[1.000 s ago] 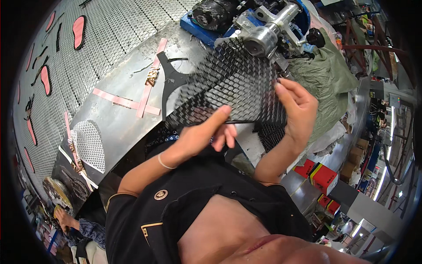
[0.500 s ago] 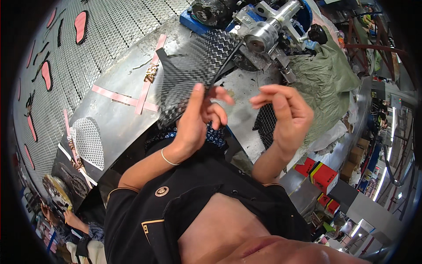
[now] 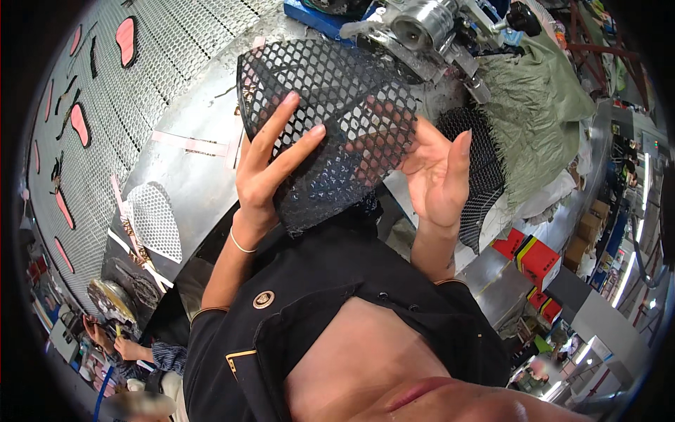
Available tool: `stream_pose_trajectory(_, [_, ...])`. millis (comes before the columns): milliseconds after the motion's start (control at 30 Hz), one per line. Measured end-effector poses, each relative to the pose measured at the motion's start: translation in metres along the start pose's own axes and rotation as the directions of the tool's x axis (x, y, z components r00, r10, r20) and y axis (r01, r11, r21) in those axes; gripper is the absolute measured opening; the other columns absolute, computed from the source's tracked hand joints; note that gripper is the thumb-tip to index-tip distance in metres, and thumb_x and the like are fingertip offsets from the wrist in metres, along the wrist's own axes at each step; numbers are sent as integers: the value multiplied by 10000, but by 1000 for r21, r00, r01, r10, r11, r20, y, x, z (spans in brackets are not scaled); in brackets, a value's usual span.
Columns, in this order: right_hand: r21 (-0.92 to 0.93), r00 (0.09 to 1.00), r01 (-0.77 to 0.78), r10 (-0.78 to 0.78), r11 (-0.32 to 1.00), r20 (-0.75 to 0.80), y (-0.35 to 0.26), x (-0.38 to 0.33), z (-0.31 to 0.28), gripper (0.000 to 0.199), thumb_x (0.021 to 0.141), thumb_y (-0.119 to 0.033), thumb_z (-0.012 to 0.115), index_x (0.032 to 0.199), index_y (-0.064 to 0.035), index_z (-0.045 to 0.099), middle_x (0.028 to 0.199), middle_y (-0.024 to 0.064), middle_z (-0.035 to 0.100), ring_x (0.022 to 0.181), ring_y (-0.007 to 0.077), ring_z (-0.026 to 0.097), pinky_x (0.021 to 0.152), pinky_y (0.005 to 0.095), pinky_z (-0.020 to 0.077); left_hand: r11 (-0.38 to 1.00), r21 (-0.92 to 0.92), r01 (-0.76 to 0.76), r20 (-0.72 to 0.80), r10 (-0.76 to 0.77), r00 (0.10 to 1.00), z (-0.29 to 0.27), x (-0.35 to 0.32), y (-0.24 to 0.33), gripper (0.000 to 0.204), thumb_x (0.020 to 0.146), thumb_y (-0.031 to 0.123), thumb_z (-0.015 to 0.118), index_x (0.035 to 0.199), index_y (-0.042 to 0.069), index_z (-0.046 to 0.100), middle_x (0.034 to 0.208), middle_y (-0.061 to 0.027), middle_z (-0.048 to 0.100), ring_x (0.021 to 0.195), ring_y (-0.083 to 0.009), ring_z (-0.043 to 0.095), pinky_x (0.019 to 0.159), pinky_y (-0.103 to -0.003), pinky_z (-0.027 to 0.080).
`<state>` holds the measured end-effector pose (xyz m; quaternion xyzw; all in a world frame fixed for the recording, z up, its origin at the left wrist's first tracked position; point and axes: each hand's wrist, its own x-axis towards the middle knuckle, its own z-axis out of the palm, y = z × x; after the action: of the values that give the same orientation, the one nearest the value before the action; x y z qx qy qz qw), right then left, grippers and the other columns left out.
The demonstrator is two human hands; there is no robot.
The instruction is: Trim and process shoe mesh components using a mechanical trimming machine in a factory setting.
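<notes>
A black mesh piece (image 3: 325, 93) with large diamond-shaped holes and a curved outline is spread in front of me. My left hand (image 3: 266, 165) grips its left side, two fingers lying across the top and the rest partly hidden by the mesh. On the other side, my right hand (image 3: 437, 169) is open, palm up. Its fingers reach beneath the mesh and show through the holes, while the thumb stands apart. Beside the right hand, more dark mesh (image 3: 479, 151) lies on the table next to the green cloth (image 3: 545, 105).
A metal machine head (image 3: 430, 28) stands beyond the mesh. Pink strips (image 3: 172, 143) and a white mesh piece (image 3: 158, 218) lie on the metal tabletop (image 3: 186, 105) at left. A perforated belt surface (image 3: 169, 42) carries pink sole shapes. Red boxes (image 3: 538, 260) sit at right; a co-worker's hands (image 3: 130, 348) show lower left.
The black mesh has come away from the machine and turned to lie flatter between my hands. My right hand, formerly apart from it, now has its fingers under the mesh.
</notes>
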<state>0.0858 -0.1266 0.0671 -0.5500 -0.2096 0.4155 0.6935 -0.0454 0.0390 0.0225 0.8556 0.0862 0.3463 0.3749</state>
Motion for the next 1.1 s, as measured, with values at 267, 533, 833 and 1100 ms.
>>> stream_pose_trajectory(267, [38,999,-24,23,999,27,-1,-2,-3,1014,909,-728,143,1361,160,330,1278,257,542,1037,352,637,799,428,556,1000,-10,4,-25,-4,1000,2,0,-2,388,686,93,752,1073,88,723,1300,-186,568,1141,-300,571,980,-382,446])
stream_pose_trajectory(533, [-1,1000,-20,20,1000,23,0,1,-3,1009,914,-717,137,1360,170,317,1250,258,559,1059,361,623,820,449,552,993,-101,68,20,-67,998,0,0,0,388,701,64,713,1089,57,712,1304,-181,564,1150,-300,568,989,-371,447])
stream_pose_trajectory(833, [4,998,16,-16,1000,-62,3,2,-1,470,969,-264,514,1244,117,511,1041,181,668,806,197,683,606,292,570,995,-63,78,13,-77,997,3,2,-6,388,706,120,728,1089,59,710,1304,-175,568,1151,-299,567,974,-369,446])
stream_pose_trajectory(1100, [-27,997,6,-8,1000,-82,7,2,-11,470,983,-243,465,1281,119,474,1008,220,666,773,215,683,644,304,564,995,-23,95,31,-94,995,-1,6,-7,372,704,91,732,1073,46,712,1306,-186,560,1175,-317,550,989,-380,440])
